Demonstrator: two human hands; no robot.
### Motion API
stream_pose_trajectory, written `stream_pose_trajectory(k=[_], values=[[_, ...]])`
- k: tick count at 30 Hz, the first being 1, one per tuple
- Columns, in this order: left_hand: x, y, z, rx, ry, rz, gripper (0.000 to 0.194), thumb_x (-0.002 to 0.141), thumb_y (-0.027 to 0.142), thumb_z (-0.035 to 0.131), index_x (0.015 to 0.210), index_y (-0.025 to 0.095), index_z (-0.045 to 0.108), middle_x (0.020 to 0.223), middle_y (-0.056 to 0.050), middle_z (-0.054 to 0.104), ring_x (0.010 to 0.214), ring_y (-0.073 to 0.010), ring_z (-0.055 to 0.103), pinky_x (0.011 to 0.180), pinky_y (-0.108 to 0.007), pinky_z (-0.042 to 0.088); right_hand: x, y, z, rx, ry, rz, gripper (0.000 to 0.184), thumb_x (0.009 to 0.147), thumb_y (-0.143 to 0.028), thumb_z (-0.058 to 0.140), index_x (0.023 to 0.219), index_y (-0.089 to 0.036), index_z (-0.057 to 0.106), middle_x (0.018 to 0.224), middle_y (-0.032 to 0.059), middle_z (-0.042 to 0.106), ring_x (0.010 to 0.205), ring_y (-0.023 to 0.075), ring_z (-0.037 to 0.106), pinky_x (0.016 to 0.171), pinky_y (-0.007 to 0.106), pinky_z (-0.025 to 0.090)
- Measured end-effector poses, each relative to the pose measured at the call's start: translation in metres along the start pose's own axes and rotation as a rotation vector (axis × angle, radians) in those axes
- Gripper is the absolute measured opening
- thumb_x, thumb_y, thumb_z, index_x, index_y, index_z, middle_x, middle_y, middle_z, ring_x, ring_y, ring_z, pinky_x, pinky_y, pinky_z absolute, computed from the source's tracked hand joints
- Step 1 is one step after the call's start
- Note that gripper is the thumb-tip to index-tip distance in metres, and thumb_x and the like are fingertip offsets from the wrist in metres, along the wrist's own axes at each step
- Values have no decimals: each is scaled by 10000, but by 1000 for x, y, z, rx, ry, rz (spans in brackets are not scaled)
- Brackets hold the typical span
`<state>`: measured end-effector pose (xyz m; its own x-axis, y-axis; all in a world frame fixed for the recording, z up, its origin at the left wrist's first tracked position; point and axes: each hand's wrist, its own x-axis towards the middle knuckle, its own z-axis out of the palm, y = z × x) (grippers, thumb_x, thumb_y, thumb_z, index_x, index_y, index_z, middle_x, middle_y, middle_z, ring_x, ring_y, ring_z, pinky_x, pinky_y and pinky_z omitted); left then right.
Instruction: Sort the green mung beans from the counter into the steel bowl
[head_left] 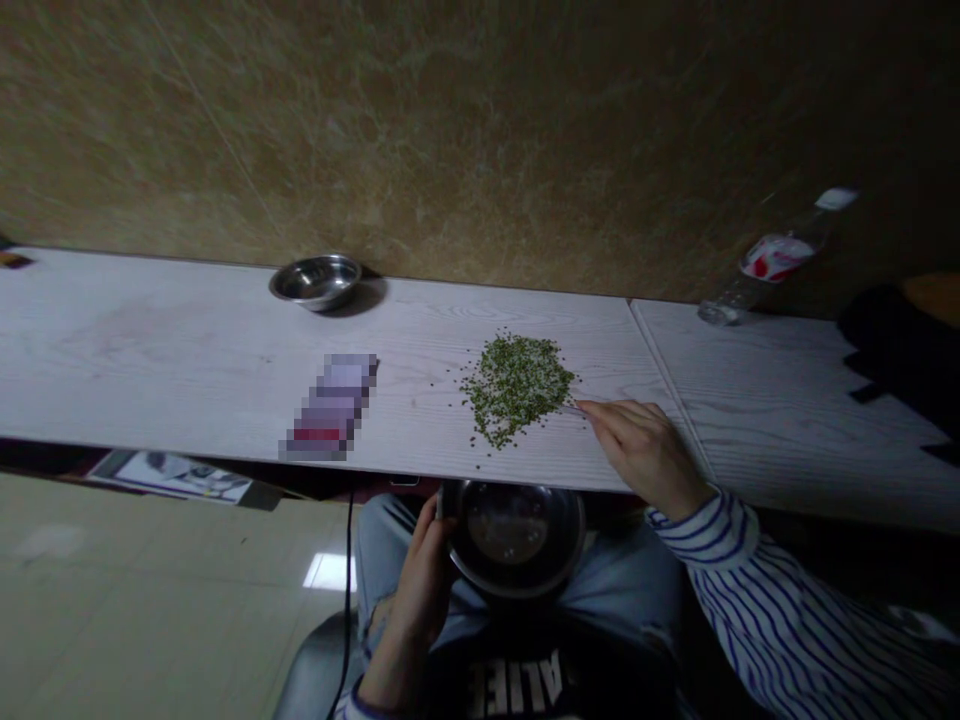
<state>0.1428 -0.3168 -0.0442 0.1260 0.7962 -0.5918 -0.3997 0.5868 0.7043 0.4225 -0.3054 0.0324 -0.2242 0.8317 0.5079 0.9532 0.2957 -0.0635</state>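
Observation:
A loose heap of small green mung beans (517, 385) is spread on the pale wood-grain table (405, 330), with stray ones around it. At the heap's right edge, my right hand (649, 450) is closed, thumb and fingers pinching a thin item whose kind I cannot make out. Below the table's front edge, a wide metal bowl (517, 580) rests at my lap. My left hand (429, 575) grips the left rim of that bowl. A few small pale spots show inside it; I cannot tell what they are.
A smaller metal bowl (315, 285) stands near the wall at the back left. Left of the beans lies a blurred-out flat object (330, 405). A clear plastic bottle (776, 260) stands at the back right, near a dark cloth-like item (900, 350).

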Motion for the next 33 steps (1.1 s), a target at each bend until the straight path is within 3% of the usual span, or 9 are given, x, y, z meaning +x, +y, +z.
stream_pose_trajectory(k=[6,14,21,26,33], values=[[1,-3,3,40,-6,-13,591,692,290,648,1276,210,606,1064,-78,738,926,-272,669,668,-315,473,3,5,4,-28,-35,3,278,977,-78,496,1150,-148,703,1021,78,805,918,210,728,768,359,457],[0,-2,6,33,-11,0,538,692,288,665,1223,205,635,1097,-74,742,1018,-274,655,772,-323,471,-6,0,-3,-5,-32,-12,270,980,-82,499,1150,-146,699,1032,83,801,931,205,721,788,354,459],[-2,-2,9,51,-42,-36,622,708,298,649,1321,219,579,1058,-69,747,912,-277,673,723,-330,470,-2,5,1,-38,-80,24,289,981,-86,496,1168,-165,701,1049,79,803,942,207,721,784,353,456],[-3,-1,10,51,-29,-30,599,711,287,647,1304,218,594,1048,-60,755,1011,-288,675,785,-335,487,-12,1,-5,0,-70,8,293,994,-109,479,1176,-165,701,1034,87,799,941,204,719,796,351,465],[1,-5,11,71,-31,19,521,697,278,663,1211,194,661,1110,-66,755,1134,-284,647,872,-319,478,6,50,-1,-132,-59,245,306,975,-147,497,1165,-143,737,1004,132,804,865,256,737,766,377,504]])
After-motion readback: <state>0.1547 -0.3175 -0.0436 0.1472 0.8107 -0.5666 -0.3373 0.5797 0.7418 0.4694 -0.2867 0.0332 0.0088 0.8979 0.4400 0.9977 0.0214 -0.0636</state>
